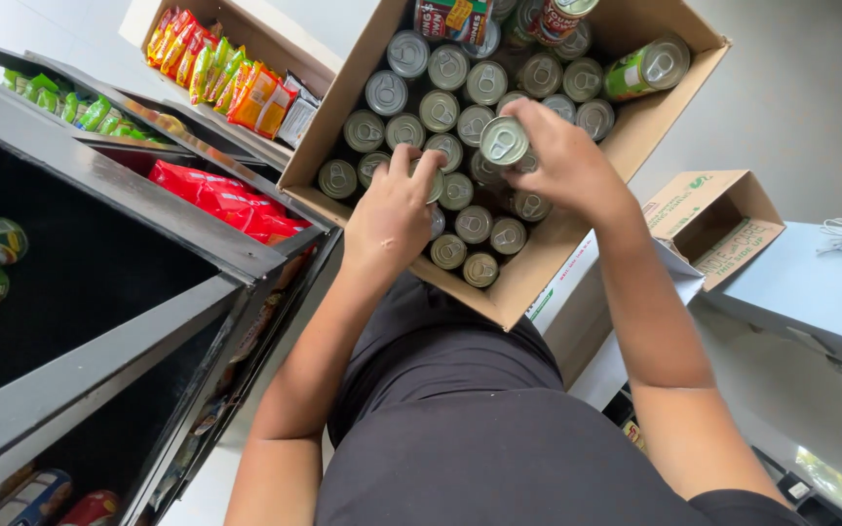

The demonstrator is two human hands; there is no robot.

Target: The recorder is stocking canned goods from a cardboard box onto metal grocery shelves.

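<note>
Resting between right-hand fingers [538,122]: tin can [504,141].

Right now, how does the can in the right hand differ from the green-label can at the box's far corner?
The raised can is held upright by the right hand, its pull-tab lid facing the camera; the green-label can lies on its side atop other cans, label showing. The raised can's label is hidden. Both have silver pull-tab lids and sit over the cardboard box.

Right hand [562,161] grips silver-topped tin can [504,142], lifted above open brown cardboard box [528,282] of cans; left hand [397,209] at seven o'clock, fingertips on another can.
</note>
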